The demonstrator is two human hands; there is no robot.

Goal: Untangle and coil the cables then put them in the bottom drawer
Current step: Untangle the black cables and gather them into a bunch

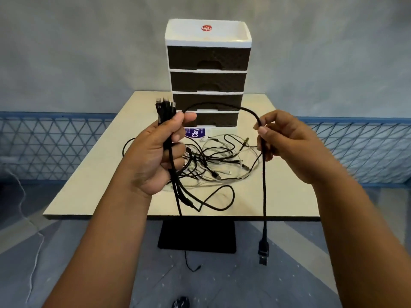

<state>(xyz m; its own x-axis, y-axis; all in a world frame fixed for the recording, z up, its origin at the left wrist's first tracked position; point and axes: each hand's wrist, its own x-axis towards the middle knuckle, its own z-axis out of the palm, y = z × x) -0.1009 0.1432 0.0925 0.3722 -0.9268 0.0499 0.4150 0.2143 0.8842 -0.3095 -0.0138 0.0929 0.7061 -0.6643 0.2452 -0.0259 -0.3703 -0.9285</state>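
Centrally, at the far edge of the pale surface [93, 192]: a white drawer unit [208, 74] with four dark-fronted drawers stacked one above another, all pushed in, contents hidden. Open white tray on top, bearing a round red label; nothing visible inside it. Bottom drawer [216, 119] partly masked by the raised cable. Purple packet [194, 132] marked "Clay" lying just in front of the unit's base.

Above the near half of the surface: a black braided cable [264, 174], matte and woven, arching from one hand to the other. Left hand [155, 152] with a closed grip around the bundled end, several short connector tips [165, 105] fanning upward above the fist, black strands trailing below the fist down to the surface. Right hand [287, 141] with a narrow grip, thumb and forefinger pinching the cable at the arch's right shoulder; from there a straight vertical run down past the surface's front edge, ending in a black USB plug [263, 252] hanging free over the floor.

Behind the hands, on the surface: a tangled heap of cables [222, 161], black and white strands interlaced, individual cables not separable by eye.
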